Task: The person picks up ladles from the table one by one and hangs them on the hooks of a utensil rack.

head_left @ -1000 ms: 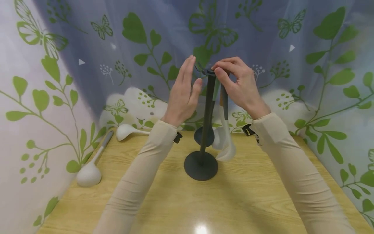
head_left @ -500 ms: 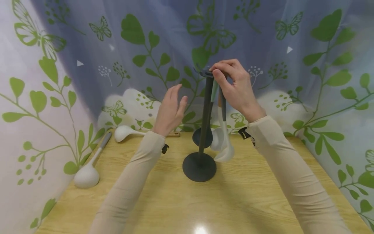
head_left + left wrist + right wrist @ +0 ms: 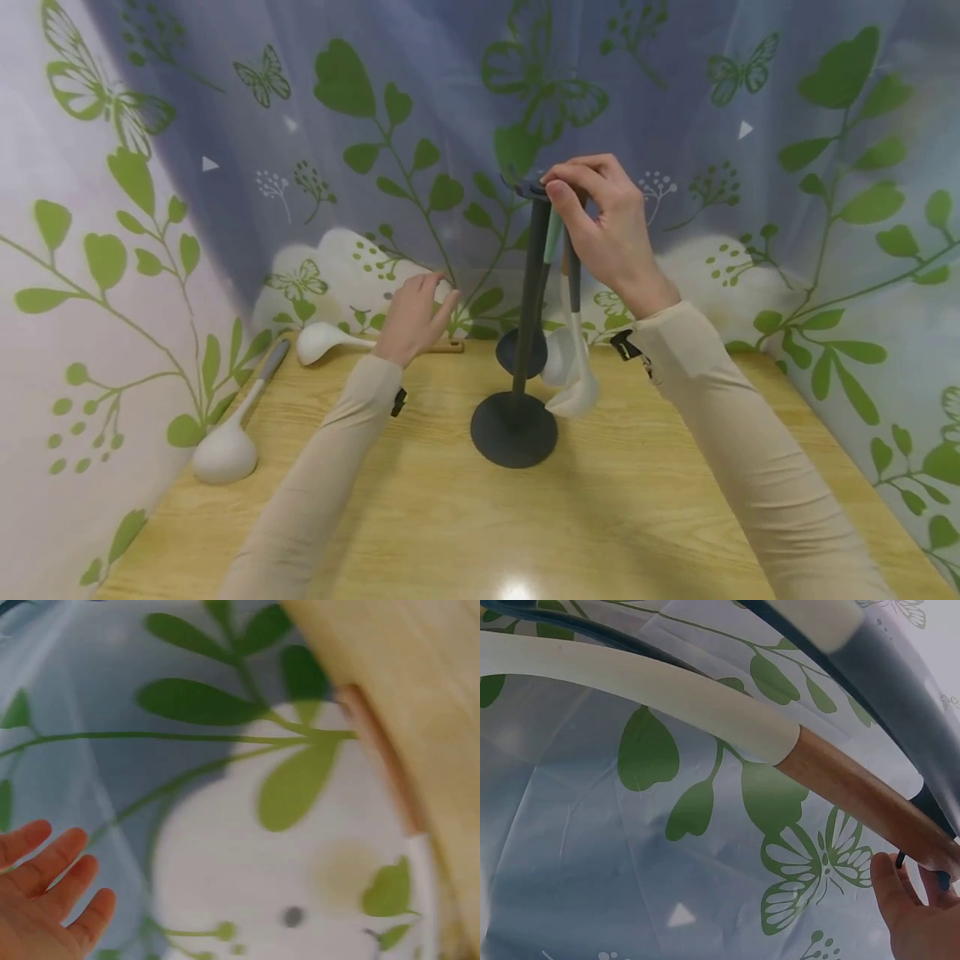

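Observation:
A dark utensil stand [image 3: 529, 300] rises from a round base near the middle of the table. At its top my right hand [image 3: 606, 229] grips the hook ring with curled fingers. Hanging from it are a dark ladle [image 3: 516, 357] with a green handle, a white ladle [image 3: 579, 393] with a grey handle, and a white utensil [image 3: 667, 686] with a wooden handle. My left hand [image 3: 411, 318], fingers loosely extended, hovers over a white ladle [image 3: 321, 340] lying at the back edge. That ladle's wooden handle [image 3: 384, 761] shows in the left wrist view, apart from the fingers.
Another white ladle [image 3: 225, 454] with a grey handle lies along the table's left edge. A leaf-and-butterfly patterned curtain [image 3: 420, 108] encloses the back and sides of the wooden table [image 3: 450, 525].
My left hand has left the stand's top and moved down and left toward the ladle at the back. The right hand stays at the hook ring.

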The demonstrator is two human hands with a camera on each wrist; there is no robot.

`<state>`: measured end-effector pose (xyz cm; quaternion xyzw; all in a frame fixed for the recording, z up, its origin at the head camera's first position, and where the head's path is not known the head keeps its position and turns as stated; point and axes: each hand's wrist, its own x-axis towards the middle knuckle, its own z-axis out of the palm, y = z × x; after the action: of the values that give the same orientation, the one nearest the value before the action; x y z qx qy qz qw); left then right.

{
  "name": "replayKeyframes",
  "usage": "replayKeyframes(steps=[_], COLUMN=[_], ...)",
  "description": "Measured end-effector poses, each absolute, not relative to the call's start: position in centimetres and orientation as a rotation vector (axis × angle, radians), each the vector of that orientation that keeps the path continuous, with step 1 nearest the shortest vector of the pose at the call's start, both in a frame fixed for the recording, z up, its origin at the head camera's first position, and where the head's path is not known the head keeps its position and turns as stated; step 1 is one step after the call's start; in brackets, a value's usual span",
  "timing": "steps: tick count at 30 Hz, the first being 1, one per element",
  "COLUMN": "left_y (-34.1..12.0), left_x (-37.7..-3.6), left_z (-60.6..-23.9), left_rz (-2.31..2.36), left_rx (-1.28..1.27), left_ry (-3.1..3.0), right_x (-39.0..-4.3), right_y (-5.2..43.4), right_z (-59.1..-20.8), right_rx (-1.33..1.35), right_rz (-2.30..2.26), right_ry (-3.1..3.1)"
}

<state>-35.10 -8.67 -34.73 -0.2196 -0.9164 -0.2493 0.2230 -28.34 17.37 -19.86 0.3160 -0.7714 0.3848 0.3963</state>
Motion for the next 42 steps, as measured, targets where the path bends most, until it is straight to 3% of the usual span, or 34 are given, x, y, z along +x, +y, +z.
replayKeyframes(steps=[18, 42], left_y=[-14.6, -17.3], left_x=[-38.0, -39.9], left_z=[-42.3, -46.5], left_rz=[-0.345, -0.171], left_rx=[-0.428, -0.327], left_ry=[-2.828, -3.087], right_x=[-28.2, -28.2], right_y=[17.5, 17.4], right_z=[-20.0, -20.0], right_rx=[0.794, 0.806], right_rz=[0.979, 0.991], right_ry=[-1.948, -1.953])
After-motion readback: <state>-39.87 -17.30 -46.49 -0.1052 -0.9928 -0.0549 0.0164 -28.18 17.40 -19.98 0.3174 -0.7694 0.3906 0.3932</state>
